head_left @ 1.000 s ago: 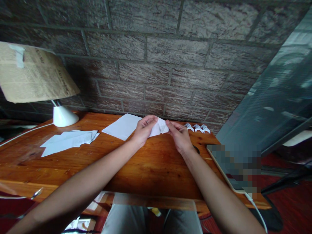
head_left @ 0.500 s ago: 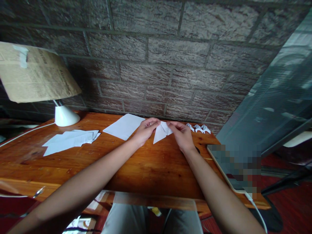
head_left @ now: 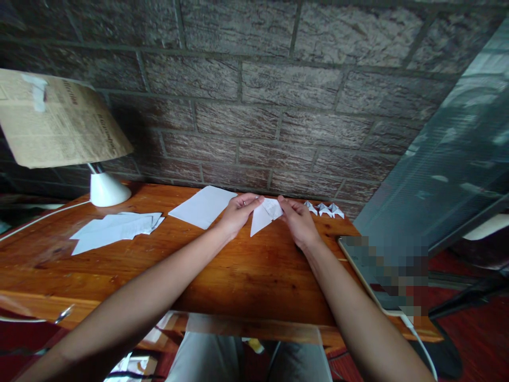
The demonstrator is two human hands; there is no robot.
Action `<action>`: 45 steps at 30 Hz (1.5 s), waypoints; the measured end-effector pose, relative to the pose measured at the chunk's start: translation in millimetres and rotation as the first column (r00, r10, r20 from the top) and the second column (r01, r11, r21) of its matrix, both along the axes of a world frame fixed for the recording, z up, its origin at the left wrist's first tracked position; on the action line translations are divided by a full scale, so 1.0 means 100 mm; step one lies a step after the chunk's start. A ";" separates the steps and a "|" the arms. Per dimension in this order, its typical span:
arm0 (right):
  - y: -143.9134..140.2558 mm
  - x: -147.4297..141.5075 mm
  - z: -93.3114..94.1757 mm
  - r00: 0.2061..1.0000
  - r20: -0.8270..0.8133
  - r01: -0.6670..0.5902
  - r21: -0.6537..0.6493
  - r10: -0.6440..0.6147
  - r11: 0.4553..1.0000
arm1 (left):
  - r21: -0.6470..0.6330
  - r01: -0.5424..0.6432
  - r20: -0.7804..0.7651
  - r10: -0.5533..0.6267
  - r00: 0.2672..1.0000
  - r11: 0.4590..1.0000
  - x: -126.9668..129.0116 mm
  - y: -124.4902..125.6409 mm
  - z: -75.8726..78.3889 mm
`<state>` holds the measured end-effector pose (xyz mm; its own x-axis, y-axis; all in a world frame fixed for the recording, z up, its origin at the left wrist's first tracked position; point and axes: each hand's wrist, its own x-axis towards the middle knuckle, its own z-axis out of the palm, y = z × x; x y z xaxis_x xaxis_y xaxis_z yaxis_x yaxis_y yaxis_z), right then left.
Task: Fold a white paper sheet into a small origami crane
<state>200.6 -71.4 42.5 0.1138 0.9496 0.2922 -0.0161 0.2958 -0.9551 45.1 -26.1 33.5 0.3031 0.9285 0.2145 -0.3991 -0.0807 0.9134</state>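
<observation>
Both hands meet over the far middle of the wooden desk [head_left: 246, 276]. Left hand [head_left: 237, 215]: fingers curled, thumb and fingertips pinched on the upper left edge of a folded white paper piece [head_left: 264, 215]. Right hand [head_left: 298, 223]: fingers bent, pinching the same piece at its upper right corner. The piece is held between the two hands just above the desk top, its pointed end aimed toward 7 o'clock; whether the tip touches the wood cannot be told.

At 9 o'clock from the left hand, just beside it, a flat white sheet [head_left: 202, 206] lies on the desk. Farther out at 9 o'clock, well apart from the hands, a loose pile of white papers [head_left: 115, 228] lies overlapped.

At 3 o'clock from the right hand, near the wall, a row of small folded paper shapes [head_left: 324, 209] sits on the desk; three points are visible, and finer detail is too small to tell.

At 10 o'clock, far left: a lamp with a white base [head_left: 104, 190] and a paper-covered shade [head_left: 59, 124]; a white cord [head_left: 40, 215] runs from it toward 9 o'clock.

At 4 o'clock from the right hand, a flat device [head_left: 382, 276] lies at the desk's right edge, its surface blurred. No containers in view; all paper lies directly on the wood. Brick wall [head_left: 258, 95] behind the desk.
</observation>
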 end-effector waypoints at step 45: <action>-0.05 0.04 0.03 0.988 0.026 -0.146 -0.118 0.150 0.982 | 0.078 -0.060 -0.041 0.064 0.997 0.995 0.00 -0.09 0.04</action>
